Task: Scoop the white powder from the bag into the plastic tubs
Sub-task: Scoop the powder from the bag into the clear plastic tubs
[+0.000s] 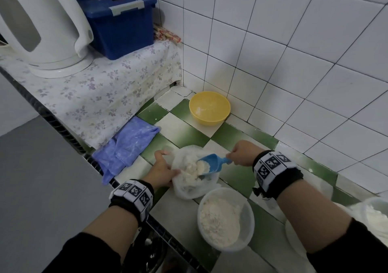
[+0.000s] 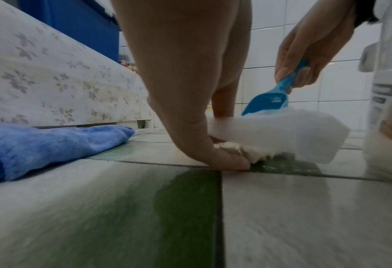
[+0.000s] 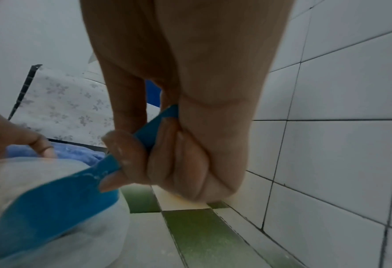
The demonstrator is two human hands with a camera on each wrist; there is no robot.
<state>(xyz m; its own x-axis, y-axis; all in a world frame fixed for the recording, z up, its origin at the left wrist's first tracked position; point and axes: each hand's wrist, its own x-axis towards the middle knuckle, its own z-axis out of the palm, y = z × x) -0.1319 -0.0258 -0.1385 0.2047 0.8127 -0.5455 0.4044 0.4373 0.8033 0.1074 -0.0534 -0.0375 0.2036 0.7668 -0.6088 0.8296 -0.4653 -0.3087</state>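
Head view: the right hand curls its fingers round the handle of the blue scoop, whose long axis runs from that hand leftward and down into the open bag, its bowl loaded with white powder. The left hand pinches the bag's near edge against the tiled surface, holding the mouth open. 1 plastic tub, part-filled, stands just beside the bag toward the person, nearer the right hand; I judge the loaded scoop must lift clear of the bag's rim and swing back over it. A 2nd tub shows at the right edge. A yellow bowl and blue cloth lie well apart, obstructing nothing.
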